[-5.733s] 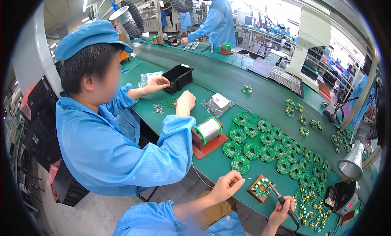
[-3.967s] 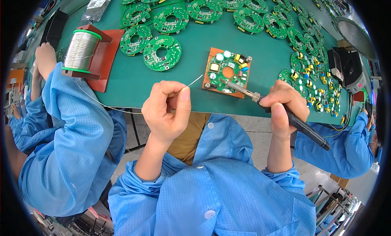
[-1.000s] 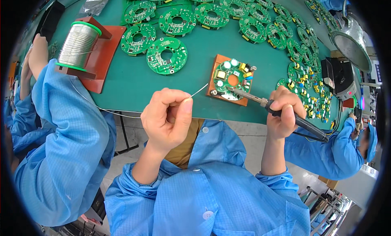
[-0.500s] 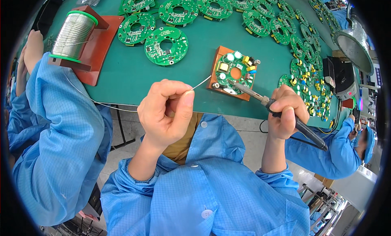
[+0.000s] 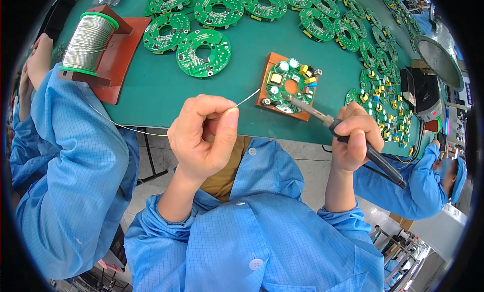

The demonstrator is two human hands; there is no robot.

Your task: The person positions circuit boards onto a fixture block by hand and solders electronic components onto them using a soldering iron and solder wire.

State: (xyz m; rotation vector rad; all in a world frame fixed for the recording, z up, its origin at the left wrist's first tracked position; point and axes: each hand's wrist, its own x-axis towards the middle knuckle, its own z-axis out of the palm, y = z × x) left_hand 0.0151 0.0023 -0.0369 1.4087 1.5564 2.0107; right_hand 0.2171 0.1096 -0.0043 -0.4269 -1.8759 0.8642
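Observation:
My left hand (image 5: 204, 133) pinches a thin solder wire (image 5: 248, 98) between thumb and forefinger; its free end reaches the left side of the brown block. The wire trails back toward a spool of solder (image 5: 89, 42) on a red-brown stand. In my right hand (image 5: 355, 135) is a soldering iron (image 5: 374, 157), gripped by its black handle. The iron's tip is over the lower part of a round green circuit board (image 5: 300, 96), crowded with components; whether it touches cannot be told. That board sits in a square brown block (image 5: 265, 80) near the table's front edge.
Several round green boards (image 5: 203, 53) lie across the back of the green table (image 5: 166, 93). More boards with yellow and white parts (image 5: 385, 108) stand at the right, beside a black box (image 5: 422, 93) and a metal-rimmed funnel (image 5: 437, 60). Co-workers in blue sit on both sides.
Very little differs. Both hands keep their grips, and the solder wire and iron stay beside and over the board. The view has shifted slightly.

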